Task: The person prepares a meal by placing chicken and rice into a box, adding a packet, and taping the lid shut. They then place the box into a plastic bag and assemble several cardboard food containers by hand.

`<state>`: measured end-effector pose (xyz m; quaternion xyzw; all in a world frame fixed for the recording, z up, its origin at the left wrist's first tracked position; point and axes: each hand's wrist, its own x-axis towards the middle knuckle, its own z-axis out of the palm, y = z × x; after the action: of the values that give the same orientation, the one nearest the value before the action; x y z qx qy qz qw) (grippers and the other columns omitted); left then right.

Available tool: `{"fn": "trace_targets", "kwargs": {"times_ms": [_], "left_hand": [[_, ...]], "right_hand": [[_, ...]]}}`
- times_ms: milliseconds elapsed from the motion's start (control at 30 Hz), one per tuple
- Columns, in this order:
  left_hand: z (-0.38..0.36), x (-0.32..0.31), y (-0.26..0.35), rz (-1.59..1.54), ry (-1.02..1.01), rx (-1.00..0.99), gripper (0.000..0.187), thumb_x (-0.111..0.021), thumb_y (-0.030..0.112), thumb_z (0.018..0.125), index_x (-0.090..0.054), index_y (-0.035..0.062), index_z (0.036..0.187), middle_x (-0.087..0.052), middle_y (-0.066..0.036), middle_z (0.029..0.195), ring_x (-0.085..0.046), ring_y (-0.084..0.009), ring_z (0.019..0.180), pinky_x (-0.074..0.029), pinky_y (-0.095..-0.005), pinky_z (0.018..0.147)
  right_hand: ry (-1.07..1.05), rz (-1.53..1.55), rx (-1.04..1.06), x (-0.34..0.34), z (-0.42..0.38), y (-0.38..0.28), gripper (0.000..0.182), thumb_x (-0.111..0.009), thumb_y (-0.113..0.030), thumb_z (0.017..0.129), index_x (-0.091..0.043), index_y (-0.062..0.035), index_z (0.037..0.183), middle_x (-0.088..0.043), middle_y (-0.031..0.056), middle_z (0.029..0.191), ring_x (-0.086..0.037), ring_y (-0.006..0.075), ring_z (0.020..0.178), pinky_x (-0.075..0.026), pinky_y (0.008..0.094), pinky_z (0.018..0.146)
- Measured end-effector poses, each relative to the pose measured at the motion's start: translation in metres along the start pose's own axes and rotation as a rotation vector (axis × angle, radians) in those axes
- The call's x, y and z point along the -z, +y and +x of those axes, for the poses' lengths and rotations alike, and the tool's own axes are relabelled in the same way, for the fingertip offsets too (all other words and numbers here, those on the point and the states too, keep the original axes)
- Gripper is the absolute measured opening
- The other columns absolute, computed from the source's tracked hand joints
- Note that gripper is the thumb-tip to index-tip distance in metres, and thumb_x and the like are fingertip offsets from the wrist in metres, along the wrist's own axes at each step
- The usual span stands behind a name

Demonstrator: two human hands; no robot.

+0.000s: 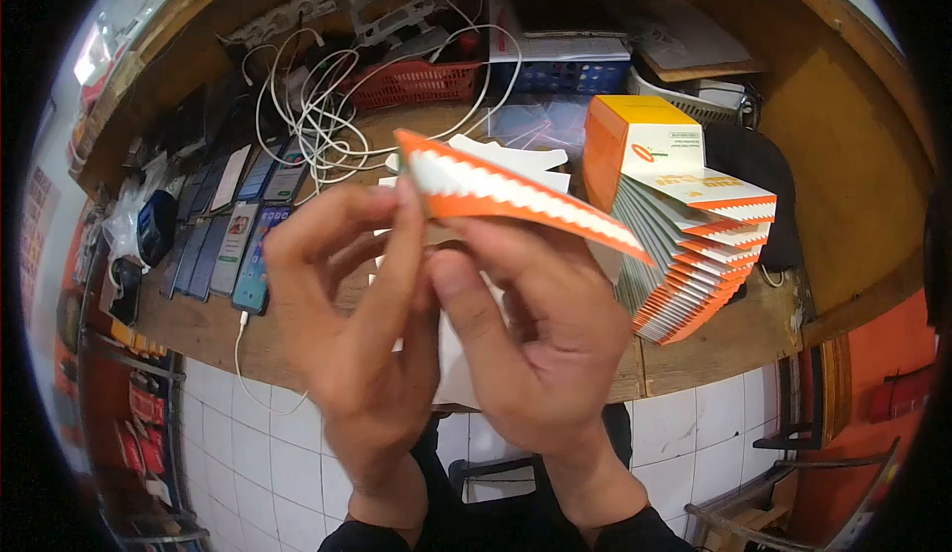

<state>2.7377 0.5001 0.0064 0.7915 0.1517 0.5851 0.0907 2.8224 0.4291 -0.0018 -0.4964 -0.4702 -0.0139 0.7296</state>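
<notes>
Both hands are raised at the middle of the view, above the table. My left hand (347,304) pinches the left end of an orange-and-white folded cardboard piece (516,200) with a white zigzag band. My right hand (545,334) holds its lower edge, fingers closed and mostly behind it. The piece is tilted, its right end lower and pointing right. Beside my right hand leans a fanned stack of similar orange-and-white folded cardboard pieces (694,264). White paper sheets (466,364) lie under and behind the hands, partly hidden by them.
Several phones (233,245) lie at the left of the wooden table (714,349). Tangled white cables (307,116) lie by a red basket (416,84). A blue basket (575,76) stands at the back. A yellow-and-orange box (645,125) is behind the stack, near a black cloth-like item (754,185).
</notes>
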Motion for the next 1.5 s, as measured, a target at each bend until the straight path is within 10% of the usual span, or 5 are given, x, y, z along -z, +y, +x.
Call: {"fn": "trace_targets", "kwargs": {"times_ms": [267,500,700,1333,1500], "left_hand": [[-0.002,-0.004,-0.014,-0.213,-0.026,-0.059,0.039,-0.074,-0.006,0.076,-0.071,-0.0006,0.114,-0.058,-0.016,0.114,-0.064,-0.0272,0.095,-0.054,-0.0338,0.081],[-0.003,-0.005,-0.021,-0.365,0.063,0.187,0.060,-0.055,0.048,0.099,-0.060,-0.0095,0.116,-0.056,-0.009,0.099,-0.055,-0.0167,0.088,-0.043,-0.0283,0.076],[-0.013,0.013,-0.021,-0.428,0.251,0.298,0.050,-0.054,0.042,0.102,-0.060,-0.0053,0.119,-0.068,-0.010,0.106,-0.064,-0.0132,0.091,-0.050,-0.0266,0.080],[0.005,0.009,-0.030,-0.039,0.420,-0.038,0.026,-0.072,0.001,0.088,-0.063,0.0004,0.113,-0.060,-0.017,0.124,-0.061,-0.0191,0.104,-0.048,-0.0273,0.085],[-0.009,0.036,-0.020,-0.083,-0.019,0.006,0.044,-0.075,0.015,0.088,-0.054,0.0008,0.124,-0.059,-0.016,0.120,-0.058,-0.0230,0.111,-0.049,-0.0325,0.090]], "right_hand": [[0.068,0.469,-0.198,0.012,0.011,0.012,0.024,-0.069,0.002,0.088,-0.064,0.0070,0.112,-0.070,0.0141,0.103,-0.067,0.0163,0.090,-0.054,0.0269,0.079],[-0.165,0.330,-0.118,0.009,0.008,0.009,0.029,-0.074,0.003,0.083,-0.066,0.0054,0.110,-0.068,0.0130,0.100,-0.064,0.0137,0.087,-0.053,0.0245,0.073],[0.233,-0.132,-0.045,0.008,0.018,0.016,0.038,-0.069,0.008,0.085,-0.060,0.0036,0.121,-0.062,0.0065,0.102,-0.053,0.0101,0.090,-0.044,0.0229,0.078],[0.033,0.094,-0.044,0.025,0.016,0.017,0.015,-0.069,-0.003,0.090,-0.068,0.0043,0.103,-0.058,0.0060,0.088,-0.052,0.0093,0.075,-0.042,0.0222,0.063],[-0.024,0.037,0.066,0.024,0.014,0.015,0.014,-0.070,0.002,0.086,-0.069,0.0020,0.100,-0.060,0.0038,0.091,-0.055,0.0101,0.079,-0.042,0.0223,0.073]]}}
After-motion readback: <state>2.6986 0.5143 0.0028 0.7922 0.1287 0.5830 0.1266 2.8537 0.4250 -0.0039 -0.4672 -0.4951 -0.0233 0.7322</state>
